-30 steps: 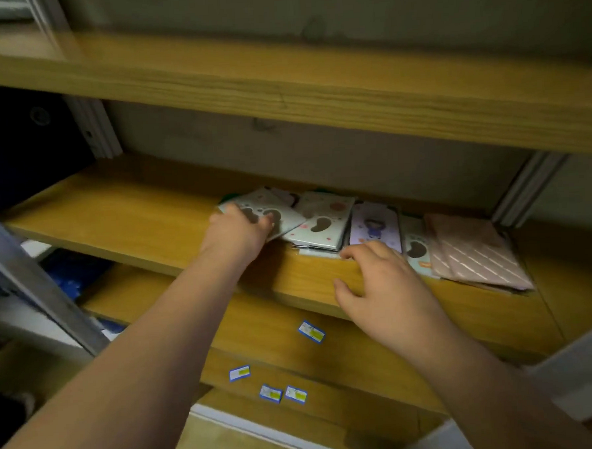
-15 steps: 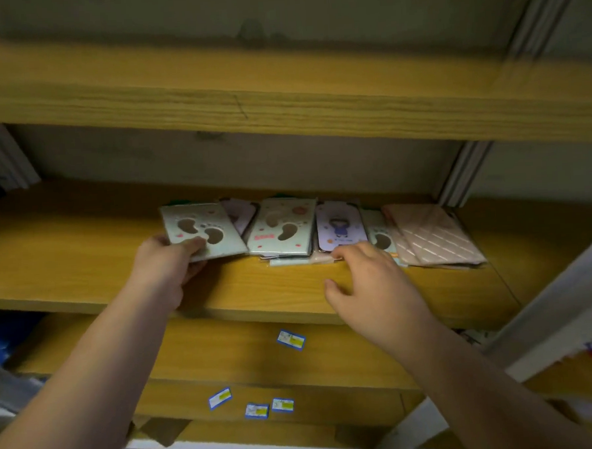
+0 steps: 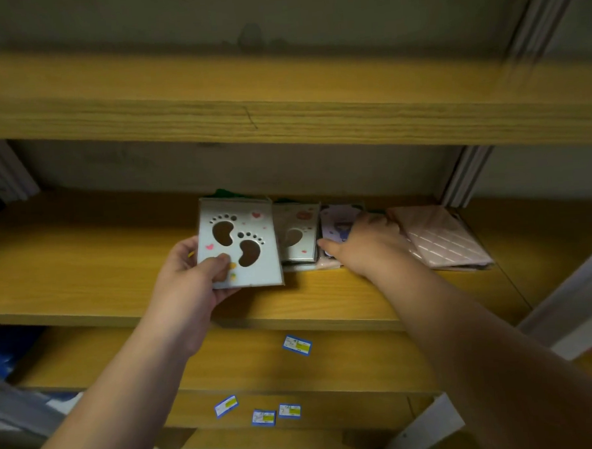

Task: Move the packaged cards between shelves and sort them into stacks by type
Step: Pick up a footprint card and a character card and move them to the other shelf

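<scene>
My left hand [image 3: 191, 278] grips a pale card with two cut-out footprints [image 3: 239, 242] by its lower left corner and holds it tilted up above the middle shelf [image 3: 84, 269]. Just to its right a stack of similar footprint cards [image 3: 297, 236] lies on the shelf. My right hand [image 3: 367, 246] rests palm down on a lilac card with a small figure [image 3: 337, 225]; whether the fingers grip it cannot be seen. A pink striped packet [image 3: 439, 237] lies at the right end of the row.
An upper shelf board [image 3: 281, 101] overhangs the cards. Below, the front edges of lower shelves carry small blue-and-yellow price labels [image 3: 296, 344]. Grey metal uprights [image 3: 463, 177] stand at the back right and lower right. Something green [image 3: 231, 193] pokes out behind the held card.
My left hand has lifted the footprint card off the shelf and turned it upright toward me. My right hand has slid forward onto the lilac card.
</scene>
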`<state>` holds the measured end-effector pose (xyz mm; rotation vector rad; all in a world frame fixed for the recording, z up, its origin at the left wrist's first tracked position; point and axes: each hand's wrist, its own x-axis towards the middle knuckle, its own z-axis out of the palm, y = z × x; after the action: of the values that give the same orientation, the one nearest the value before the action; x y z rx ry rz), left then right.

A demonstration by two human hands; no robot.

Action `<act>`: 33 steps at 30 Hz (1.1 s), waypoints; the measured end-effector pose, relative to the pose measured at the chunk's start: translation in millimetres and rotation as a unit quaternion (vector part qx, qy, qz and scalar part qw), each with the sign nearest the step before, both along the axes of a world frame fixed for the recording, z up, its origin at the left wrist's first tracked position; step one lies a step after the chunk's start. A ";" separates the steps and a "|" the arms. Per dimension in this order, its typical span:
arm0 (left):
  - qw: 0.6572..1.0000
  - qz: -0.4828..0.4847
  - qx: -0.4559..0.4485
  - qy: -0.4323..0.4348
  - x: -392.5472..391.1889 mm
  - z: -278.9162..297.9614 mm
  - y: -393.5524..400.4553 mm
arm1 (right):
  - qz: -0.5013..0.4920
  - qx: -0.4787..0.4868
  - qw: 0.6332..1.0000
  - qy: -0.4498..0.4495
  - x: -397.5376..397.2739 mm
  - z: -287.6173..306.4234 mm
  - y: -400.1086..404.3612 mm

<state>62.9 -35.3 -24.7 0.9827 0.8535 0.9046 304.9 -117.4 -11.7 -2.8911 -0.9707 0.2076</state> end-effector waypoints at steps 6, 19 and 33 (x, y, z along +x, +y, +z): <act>1.000 -0.019 0.004 -0.013 -1.6 0.6 -6.6 | -0.031 0.068 0.994 0.078 25.0 -1.2 4.4; 0.997 -0.076 0.001 -0.019 21.4 4.6 -20.1 | -0.137 0.549 0.710 0.418 1.1 13.8 -65.6; 0.995 -0.099 0.030 -0.002 29.6 14.4 -95.6 | -0.076 0.542 0.678 0.490 -28.1 10.2 -192.0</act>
<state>92.5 -130.9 -10.2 1.0959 0.7154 0.7653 276.8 -309.4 -1.5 -1.3556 -0.3545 0.7435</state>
